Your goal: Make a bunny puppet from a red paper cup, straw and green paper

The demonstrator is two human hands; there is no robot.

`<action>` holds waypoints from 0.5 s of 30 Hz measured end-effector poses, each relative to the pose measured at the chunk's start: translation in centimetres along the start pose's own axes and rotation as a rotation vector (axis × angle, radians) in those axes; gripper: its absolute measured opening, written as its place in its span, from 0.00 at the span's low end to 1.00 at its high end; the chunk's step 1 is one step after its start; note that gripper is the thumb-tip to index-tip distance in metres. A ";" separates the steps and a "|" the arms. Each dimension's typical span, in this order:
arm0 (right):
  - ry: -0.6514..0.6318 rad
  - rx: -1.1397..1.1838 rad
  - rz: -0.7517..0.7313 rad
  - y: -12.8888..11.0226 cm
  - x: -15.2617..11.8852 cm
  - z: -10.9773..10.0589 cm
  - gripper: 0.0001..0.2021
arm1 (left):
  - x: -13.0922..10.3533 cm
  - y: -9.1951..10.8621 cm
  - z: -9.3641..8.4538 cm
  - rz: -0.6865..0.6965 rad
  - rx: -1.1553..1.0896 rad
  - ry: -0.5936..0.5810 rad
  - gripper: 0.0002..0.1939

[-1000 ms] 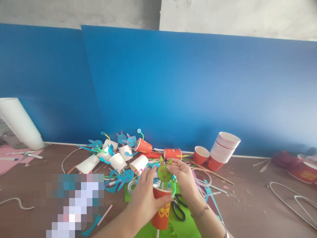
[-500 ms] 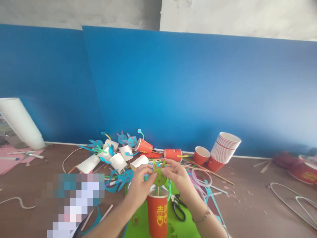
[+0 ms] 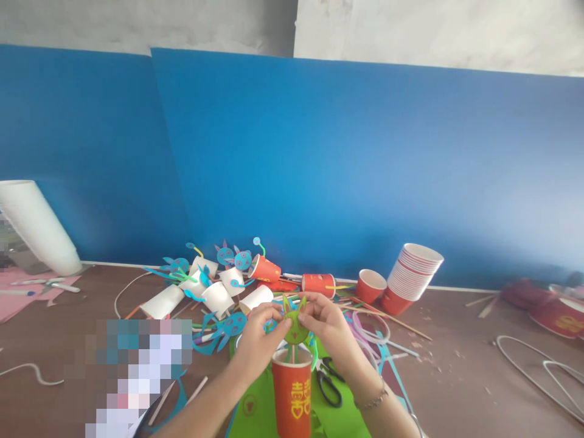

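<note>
Two hands, L [image 3: 261, 337] & R [image 3: 326, 322], are on your green rabbit face [image 3: 295, 327], one per side: each grip nearly closed, thumb & fingers pinching its edge. The face sits above the mouth of the red cup [image 3: 292, 395] w/ yellow characters, which is upright, its stick going down inside. Black-handled scissors [image 3: 328, 389] lie on green paper [image 3: 344, 413] just right of the cup. White cups w/ blue rabbit faces lie behind on the table [image 3: 449, 377]; the stacked cups [image 3: 414, 274] lean at back right.

Bright glare washes the blue panel [image 3: 365, 170]'s right side; edges blur.
</note>
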State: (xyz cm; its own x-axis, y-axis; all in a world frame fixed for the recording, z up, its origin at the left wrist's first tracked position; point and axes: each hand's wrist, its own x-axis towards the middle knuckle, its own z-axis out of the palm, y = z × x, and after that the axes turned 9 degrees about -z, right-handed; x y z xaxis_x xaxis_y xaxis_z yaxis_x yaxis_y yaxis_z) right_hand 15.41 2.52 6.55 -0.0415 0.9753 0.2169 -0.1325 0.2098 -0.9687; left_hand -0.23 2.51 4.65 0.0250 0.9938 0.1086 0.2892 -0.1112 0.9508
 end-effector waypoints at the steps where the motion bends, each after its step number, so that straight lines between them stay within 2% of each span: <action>1: -0.002 -0.019 -0.018 0.1 0.0 0.0 0.17 | 0.0 0.0 0.0 -0.003 -0.013 -0.007 0.07; 4: -0.024 -0.064 -0.069 0.3 -0.2 0.1 0.16 | 0.0 0.4 -0.1 0.003 -0.048 -0.044 0.06; 8: -0.057 -0.119 -0.090 0.4 -0.3 0.2 0.17 | 0.0 0.9 -0.4 0.015 -0.115 -0.072 0.09; 15: -0.043 -0.257 -0.103 0.5 -0.1 -0.2 0.16 | 0.4 -0.1 -0.4 -0.145 -0.230 -0.116 0.13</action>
State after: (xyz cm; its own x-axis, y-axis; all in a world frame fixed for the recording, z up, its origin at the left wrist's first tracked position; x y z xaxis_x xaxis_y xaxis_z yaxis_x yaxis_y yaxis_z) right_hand 15.53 2.56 6.03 -0.0831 0.9454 0.3152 0.1169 0.3234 -0.9390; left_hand -0.62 2.96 4.67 0.1120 0.9922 -0.0549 0.0739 0.0467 0.9962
